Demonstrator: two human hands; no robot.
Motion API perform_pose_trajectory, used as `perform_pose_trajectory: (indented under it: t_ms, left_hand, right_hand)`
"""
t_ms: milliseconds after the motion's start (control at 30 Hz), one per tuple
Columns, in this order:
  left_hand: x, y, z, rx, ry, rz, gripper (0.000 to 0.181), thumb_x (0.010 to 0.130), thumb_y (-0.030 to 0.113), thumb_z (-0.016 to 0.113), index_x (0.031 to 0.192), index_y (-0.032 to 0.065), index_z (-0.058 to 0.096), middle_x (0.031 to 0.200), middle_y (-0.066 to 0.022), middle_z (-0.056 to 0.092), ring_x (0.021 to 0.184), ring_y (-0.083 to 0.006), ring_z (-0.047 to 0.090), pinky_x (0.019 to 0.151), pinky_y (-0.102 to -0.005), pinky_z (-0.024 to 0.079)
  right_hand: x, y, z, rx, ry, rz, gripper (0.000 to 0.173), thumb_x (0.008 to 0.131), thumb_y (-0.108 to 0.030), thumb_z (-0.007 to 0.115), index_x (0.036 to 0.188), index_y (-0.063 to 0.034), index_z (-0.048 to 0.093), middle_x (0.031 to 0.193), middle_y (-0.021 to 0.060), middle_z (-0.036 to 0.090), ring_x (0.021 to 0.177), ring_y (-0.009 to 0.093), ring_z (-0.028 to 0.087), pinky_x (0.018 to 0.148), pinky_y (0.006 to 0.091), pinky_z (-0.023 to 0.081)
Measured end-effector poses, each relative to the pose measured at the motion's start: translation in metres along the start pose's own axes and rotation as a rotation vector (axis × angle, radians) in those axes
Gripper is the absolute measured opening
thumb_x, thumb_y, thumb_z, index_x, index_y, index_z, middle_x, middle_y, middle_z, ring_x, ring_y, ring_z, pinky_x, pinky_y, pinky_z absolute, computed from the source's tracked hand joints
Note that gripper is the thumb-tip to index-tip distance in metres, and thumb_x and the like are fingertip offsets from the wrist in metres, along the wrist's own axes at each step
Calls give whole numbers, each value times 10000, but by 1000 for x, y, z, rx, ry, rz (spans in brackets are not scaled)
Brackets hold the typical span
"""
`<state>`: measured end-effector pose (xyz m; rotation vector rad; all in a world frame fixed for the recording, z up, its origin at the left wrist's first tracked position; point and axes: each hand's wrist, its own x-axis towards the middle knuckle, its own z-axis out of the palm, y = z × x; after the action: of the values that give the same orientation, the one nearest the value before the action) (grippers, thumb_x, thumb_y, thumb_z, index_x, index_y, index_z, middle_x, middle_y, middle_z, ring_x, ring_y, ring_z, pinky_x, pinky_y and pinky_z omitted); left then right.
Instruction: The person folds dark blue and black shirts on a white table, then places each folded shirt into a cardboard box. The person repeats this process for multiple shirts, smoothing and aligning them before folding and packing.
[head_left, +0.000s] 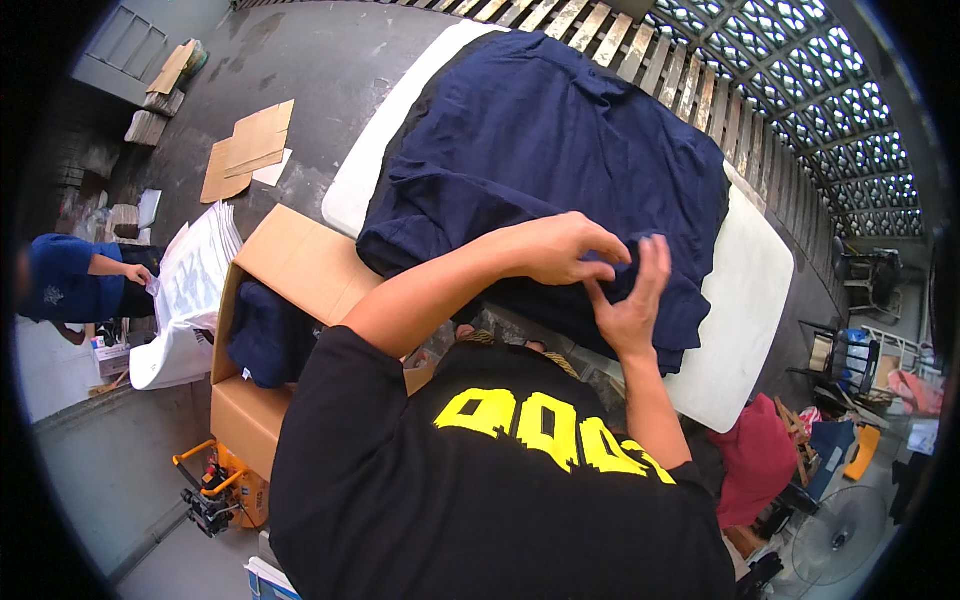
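Dark navy cloth (540, 142), perhaps a garment, lies spread over a white table (750, 292) in front of me, with folds and a rumpled near edge. Above its near right part are both my hands. My left hand (574, 247) reaches in from the left, its fingers curved and apart from the thumb, with nothing visible in it. Close beside it, my right hand (634, 304) is raised with fingers spread and its thumb near the left thumb. Whether either hand touches the cloth is unclear.
An open cardboard box (300, 259) holding dark cloth stands at left, beside white plastic sacks (199, 274) and another person (79, 277). Flat cardboard (251, 146) lies on the floor. Wooden slats (660, 67) run behind the table; a fan (840, 536) stands lower right.
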<state>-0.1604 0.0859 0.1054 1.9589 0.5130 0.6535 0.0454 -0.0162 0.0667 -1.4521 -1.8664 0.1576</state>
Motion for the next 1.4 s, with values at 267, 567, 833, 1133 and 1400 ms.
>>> perform_pose_trajectory:
  t_ms: [267, 567, 833, 1133, 1400]
  left_hand:
    - [-150, -73, -129, 854, 195, -578, 579, 628, -131, 555, 1123, 130, 703, 1305, -103, 610, 1289, -314, 501, 1098, -448, 374]
    - [-164, -144, -173, 890, 529, -696, 220, 774, -8, 632, 941, 94, 733, 999, -78, 724, 972, -309, 647, 891, -398, 503]
    - [-118, -97, -134, 759, 117, -489, 445, 791, 85, 611, 1231, 133, 649, 1390, -79, 554, 1354, -279, 454, 1180, -538, 211]
    - [-75, -104, -105, 577, -70, -801, 407, 878, 403, 712, 891, -3, 701, 801, -173, 676, 762, -298, 638, 759, -396, 481]
    - [-90, -101, -115, 838, 226, -728, 307, 848, 309, 755, 914, 16, 689, 772, -85, 636, 733, -228, 595, 775, -385, 452]
  right_hand:
    - [-16, 18, -9, 54, -176, 186, 408, 773, -102, 752, 1154, -7, 642, 1186, 175, 646, 1119, 361, 594, 958, 403, 478]
    - [-54, 62, -76, 212, -255, 605, 294, 865, -109, 708, 1114, 36, 650, 936, 102, 705, 849, 149, 627, 780, 304, 508]
    - [-63, 83, -144, 565, -2, 837, 232, 873, -104, 743, 1063, 13, 676, 933, 23, 679, 849, 93, 606, 801, 244, 490]
    - [-62, 152, -164, 813, -70, 986, 372, 850, -78, 753, 1185, 16, 621, 977, 68, 685, 830, 131, 645, 762, 248, 530]
    - [-83, 154, -89, 113, 342, 953, 387, 859, -68, 721, 1212, 4, 580, 1063, 153, 678, 934, 231, 654, 806, 344, 525]
